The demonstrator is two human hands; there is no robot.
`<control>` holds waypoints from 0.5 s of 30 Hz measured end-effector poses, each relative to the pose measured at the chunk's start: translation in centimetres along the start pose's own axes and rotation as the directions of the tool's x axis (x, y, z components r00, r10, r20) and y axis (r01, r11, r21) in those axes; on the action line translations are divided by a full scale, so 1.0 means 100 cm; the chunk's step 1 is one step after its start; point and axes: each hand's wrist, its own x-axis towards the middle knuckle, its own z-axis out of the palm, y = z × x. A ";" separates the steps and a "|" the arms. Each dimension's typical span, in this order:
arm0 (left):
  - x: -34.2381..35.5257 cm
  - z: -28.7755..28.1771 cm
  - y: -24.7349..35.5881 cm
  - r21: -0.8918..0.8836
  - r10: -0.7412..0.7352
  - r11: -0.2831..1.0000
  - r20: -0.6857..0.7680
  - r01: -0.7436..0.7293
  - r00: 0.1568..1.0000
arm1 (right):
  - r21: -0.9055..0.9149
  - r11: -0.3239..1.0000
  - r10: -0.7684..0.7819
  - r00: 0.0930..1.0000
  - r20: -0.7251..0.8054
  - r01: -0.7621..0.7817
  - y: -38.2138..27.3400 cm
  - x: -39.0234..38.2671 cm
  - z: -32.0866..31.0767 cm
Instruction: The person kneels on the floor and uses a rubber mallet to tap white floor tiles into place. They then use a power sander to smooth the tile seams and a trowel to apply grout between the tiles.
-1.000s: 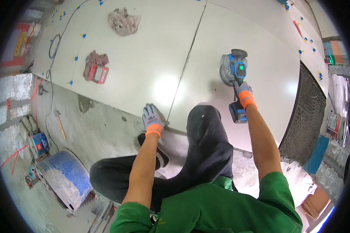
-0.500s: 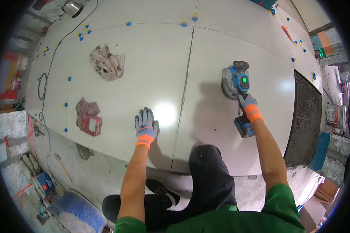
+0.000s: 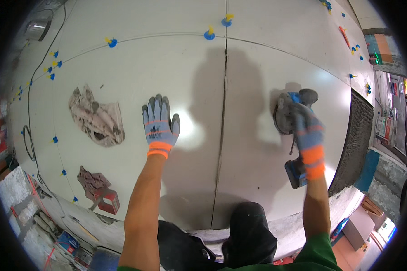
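My left hand, in a grey-blue glove with an orange cuff, lies flat on a large pale tile, fingers stretched out. To the right of the dark joint, my right hand is closed over the handle of a cordless tile vibrator. Motion blurs that glove, and it hides the tool's screen and much of its grip. The vibrator's round grey pad rests on the right-hand tile, and its blue-black battery shows below the wrist.
Left of my left hand lie a stained rag, a darker rag and a red box. Blue-and-yellow levelling clips stand along the joints. A black cable runs down the left. Ridged dark mortar borders the right tile.
My view has shifted forward over the tiles. My left hand has slid farther up its tile, and my right hand has moved the tile vibrator rightward on its tile.
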 end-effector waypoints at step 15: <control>0.005 -0.008 -0.004 -0.135 0.016 0.991 0.053 -0.009 0.998 | -0.540 0.833 0.424 0.768 0.480 -0.122 -0.068 0.162 0.160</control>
